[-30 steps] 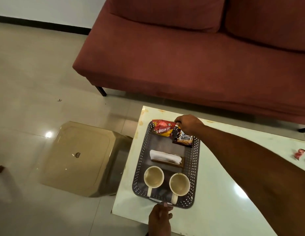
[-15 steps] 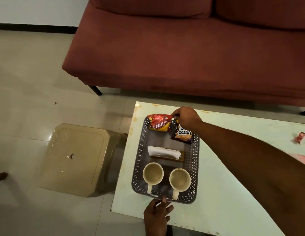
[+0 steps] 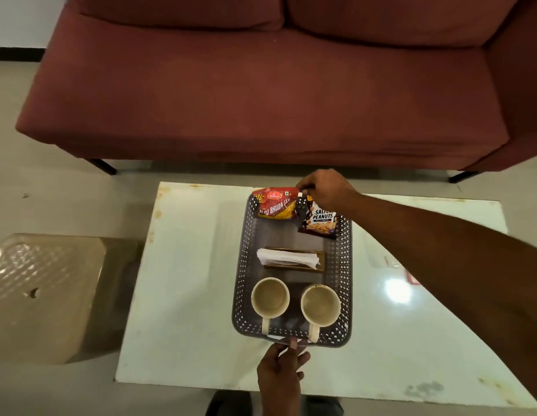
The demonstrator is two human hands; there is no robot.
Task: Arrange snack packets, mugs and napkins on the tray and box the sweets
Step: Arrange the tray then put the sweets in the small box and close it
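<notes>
Before a red sofa (image 3: 261, 94), the grey tray (image 3: 344, 265) sits on the white desk (image 3: 186, 280); the right hand (image 3: 327, 192) pinches its far rim beside light, crinkly snack packets (image 3: 274, 204); the left hand (image 3: 280, 376) grips the near rim.

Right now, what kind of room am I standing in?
Most likely a home living room: a maroon fabric sofa faces a low white table on a glossy tiled floor, and a grey perforated plastic tray on the table holds mugs and snack packets.

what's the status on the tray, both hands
Right hand pinching packets at tray's far end. Left hand on near rim. Mugs, napkins loaded. Nothing blocking.
</notes>
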